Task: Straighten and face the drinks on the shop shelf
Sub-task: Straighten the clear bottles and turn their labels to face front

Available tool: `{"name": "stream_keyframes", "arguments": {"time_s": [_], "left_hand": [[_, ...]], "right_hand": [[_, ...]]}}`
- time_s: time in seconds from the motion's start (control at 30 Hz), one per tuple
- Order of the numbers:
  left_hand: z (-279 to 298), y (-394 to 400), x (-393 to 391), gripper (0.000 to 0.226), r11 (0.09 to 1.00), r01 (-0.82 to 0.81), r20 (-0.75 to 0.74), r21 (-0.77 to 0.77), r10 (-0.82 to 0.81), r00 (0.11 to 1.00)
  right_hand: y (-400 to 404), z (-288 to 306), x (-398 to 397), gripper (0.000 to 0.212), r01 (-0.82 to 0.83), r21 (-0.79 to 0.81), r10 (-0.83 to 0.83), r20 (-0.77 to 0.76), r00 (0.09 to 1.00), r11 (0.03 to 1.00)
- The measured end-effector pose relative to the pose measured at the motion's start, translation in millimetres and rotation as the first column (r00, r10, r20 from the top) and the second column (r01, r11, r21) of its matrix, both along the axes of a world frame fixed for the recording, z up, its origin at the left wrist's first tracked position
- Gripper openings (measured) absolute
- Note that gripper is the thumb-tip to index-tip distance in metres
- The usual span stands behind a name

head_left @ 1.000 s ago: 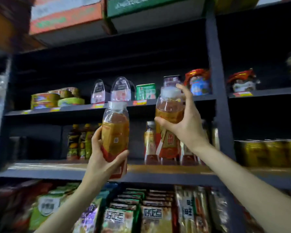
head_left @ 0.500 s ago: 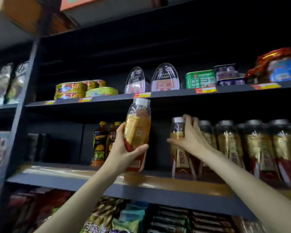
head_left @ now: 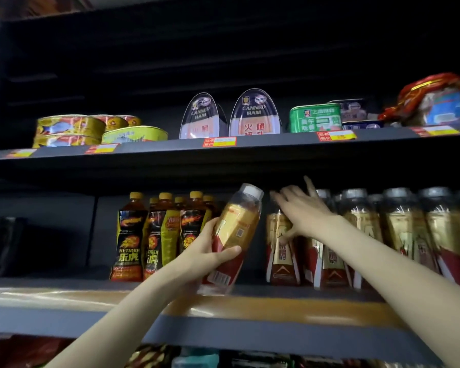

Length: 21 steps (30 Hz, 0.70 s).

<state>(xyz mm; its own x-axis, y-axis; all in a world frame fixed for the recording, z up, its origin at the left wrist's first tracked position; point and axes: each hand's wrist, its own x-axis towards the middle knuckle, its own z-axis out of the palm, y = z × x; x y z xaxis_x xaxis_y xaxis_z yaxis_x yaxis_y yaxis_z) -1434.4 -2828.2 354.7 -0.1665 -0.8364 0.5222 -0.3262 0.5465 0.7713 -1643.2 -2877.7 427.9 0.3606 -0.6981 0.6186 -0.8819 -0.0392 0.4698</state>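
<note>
My left hand (head_left: 205,254) grips a tea bottle (head_left: 237,229) with a gold and red label and a white cap. The bottle tilts to the right, its base just above the middle shelf (head_left: 64,285). My right hand (head_left: 300,212) is blurred, with fingers spread against the top of the leftmost bottle (head_left: 282,251) in a row of like tea bottles (head_left: 404,229) standing to the right. Whether it holds that bottle I cannot tell. Several yellow-capped energy drink bottles (head_left: 149,235) stand left of the held bottle.
The shelf above (head_left: 170,147) carries round tins (head_left: 69,131), two canned hams (head_left: 255,114), a green tin (head_left: 315,118) and a red-wrapped pack (head_left: 436,99). Snack packs show below the middle shelf. Its far left part is dark.
The left hand has lowered and tilted its bottle toward the shelf. The right hand has let its bottle stand in the row and opened its fingers. The camera has come closer.
</note>
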Motion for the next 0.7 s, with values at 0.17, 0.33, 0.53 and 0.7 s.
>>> {"name": "stream_keyframes", "arguments": {"time_s": [0.17, 0.33, 0.53, 0.7], "left_hand": [[9, -5, 0, 0.071, 0.989, 0.041, -0.140, 0.140, -0.022, 0.990], [17, -17, -17, 0.074, 0.974, 0.107, -0.193, 0.201, -0.068, 0.979], [15, -38, -63, 0.076, 0.966, 0.143, -0.088, 0.217, -0.127, 0.988], [19, -49, -85, 0.077, 0.995, 0.008, 0.245, 0.095, -0.031, 0.969]], "right_hand": [[0, 0, 5, 0.108, 0.042, -0.020, -0.042, 0.004, 0.999, 0.999], [17, -12, -26, 0.099, 0.046, -0.121, -0.020, 0.205, 0.978, 0.992], [24, -28, -51, 0.109, -0.023, 0.046, 0.006, 0.335, 0.942, 0.999], [26, -29, -46, 0.102, 0.037, 0.005, -0.037, 0.293, 0.955, 0.999]]}}
